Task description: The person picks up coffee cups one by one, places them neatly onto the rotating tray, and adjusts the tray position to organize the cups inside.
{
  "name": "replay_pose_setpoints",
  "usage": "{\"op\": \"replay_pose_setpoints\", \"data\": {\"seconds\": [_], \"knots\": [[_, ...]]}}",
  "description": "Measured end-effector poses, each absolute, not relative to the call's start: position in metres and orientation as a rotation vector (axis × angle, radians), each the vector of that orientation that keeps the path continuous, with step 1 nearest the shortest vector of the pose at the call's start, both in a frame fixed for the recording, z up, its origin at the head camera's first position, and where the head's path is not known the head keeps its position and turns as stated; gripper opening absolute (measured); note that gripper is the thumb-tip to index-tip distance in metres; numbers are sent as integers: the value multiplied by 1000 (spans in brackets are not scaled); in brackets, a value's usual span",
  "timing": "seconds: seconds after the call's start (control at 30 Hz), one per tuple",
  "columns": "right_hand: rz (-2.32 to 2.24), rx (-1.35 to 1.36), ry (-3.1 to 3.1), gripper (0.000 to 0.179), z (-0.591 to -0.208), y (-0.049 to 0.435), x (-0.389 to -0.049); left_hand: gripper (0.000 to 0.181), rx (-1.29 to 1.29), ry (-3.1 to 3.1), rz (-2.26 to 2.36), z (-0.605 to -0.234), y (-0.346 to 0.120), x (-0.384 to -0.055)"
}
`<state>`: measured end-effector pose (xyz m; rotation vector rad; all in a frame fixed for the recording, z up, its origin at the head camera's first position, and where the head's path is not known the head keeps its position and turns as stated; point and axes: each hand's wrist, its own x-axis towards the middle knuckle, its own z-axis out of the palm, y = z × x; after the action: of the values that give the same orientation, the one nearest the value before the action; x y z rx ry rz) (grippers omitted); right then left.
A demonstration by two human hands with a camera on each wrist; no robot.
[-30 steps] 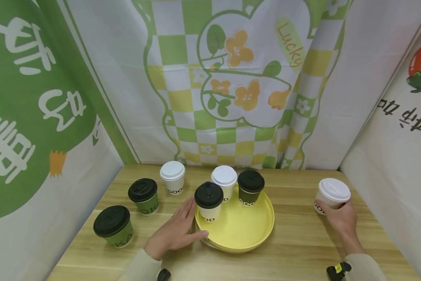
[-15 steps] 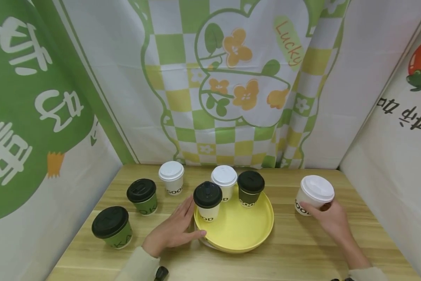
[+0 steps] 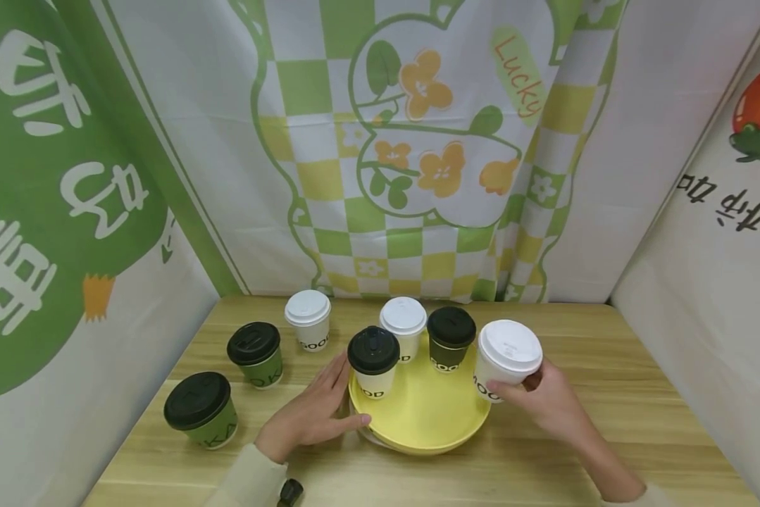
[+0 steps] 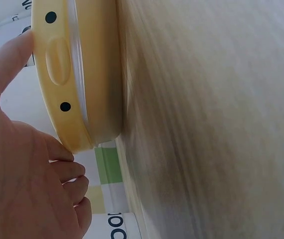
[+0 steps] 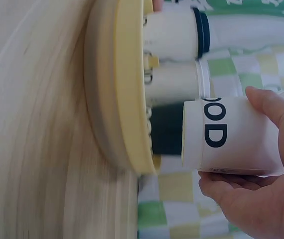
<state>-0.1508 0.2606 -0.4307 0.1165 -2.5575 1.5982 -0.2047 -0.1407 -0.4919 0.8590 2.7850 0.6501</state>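
Cup with white lid (image 3: pixel 508 354) hangs at the right rim of my yellow tray (image 3: pixel 433 419), pinched between thumb and fingers of my right hand (image 3: pixel 544 400). My left hand (image 3: pixel 313 414) rests against the tray's left side, thumb spread from fingers. Three lidded cups (image 3: pixel 375 382) stand on it, three others (image 3: pixel 265 372) leftward on the tabletop (image 3: pixel 608 394).

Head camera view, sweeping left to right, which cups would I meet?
Nearer green cup, farther green cup, left white-lidded cup, black-lidded white cup, middle white-lidded cup, dark cup, right white-lidded cup in the right hand.
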Motion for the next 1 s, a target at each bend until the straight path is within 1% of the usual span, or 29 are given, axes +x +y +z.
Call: {"op": "replay_pose_setpoints", "data": {"seconds": [0.23, 0.53, 0.73, 1.0], "knots": [[1699, 178, -2552, 79, -437, 223, -154, 111, 860, 2787, 660, -491, -141, -204], [1744, 234, -2542, 82, -464, 183, -171, 111, 838, 2786, 630, -491, -140, -203], [1750, 214, -2543, 82, -474, 167, -178, 111, 837, 2788, 639, -491, -140, -204], [1745, 197, -2529, 81, -483, 158, -183, 112, 851, 2797, 641, -494, -140, -205]]}}
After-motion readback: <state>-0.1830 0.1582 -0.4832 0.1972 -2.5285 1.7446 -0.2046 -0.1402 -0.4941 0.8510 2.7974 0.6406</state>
